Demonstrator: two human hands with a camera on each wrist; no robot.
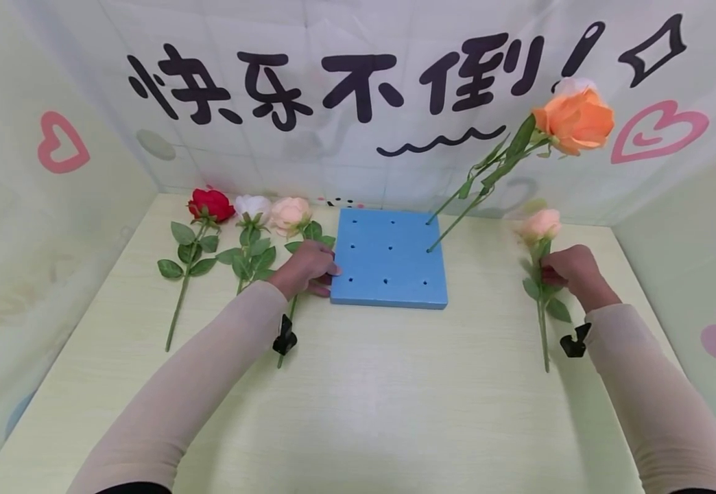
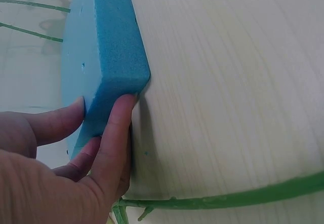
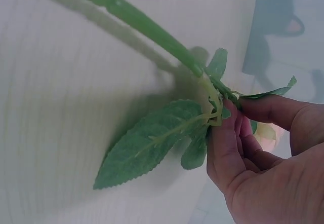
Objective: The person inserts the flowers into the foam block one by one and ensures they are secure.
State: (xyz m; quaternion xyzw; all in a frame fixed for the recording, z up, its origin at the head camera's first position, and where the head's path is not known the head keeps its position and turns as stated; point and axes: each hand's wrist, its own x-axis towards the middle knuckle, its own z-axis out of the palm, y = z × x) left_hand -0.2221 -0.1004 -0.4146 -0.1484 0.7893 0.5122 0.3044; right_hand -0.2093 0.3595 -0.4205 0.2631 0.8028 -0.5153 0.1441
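Observation:
A blue foam block point(image 1: 371, 264) with rows of small holes lies on the table. My left hand point(image 1: 307, 267) holds its left edge, thumb on the top face and fingers against the side point(image 2: 119, 89). Two stems stand in holes of its right column and lean right; one bears a large orange rose point(image 1: 574, 122), with a whitish bloom point(image 1: 574, 85) partly hidden behind it. At the right, my right hand point(image 1: 573, 269) pinches the leafy stem of a pale pink rose point(image 1: 542, 225). Its lower stem point(image 3: 152, 29) runs toward the table's front, with a shadow beside it.
Left of the block lie a red rose point(image 1: 211, 204), a white rose point(image 1: 252, 207) and a light peach rose point(image 1: 290, 214), the last with its stem passing under my left hand. A printed white backdrop point(image 1: 308, 31) rises behind the table point(image 1: 370, 398).

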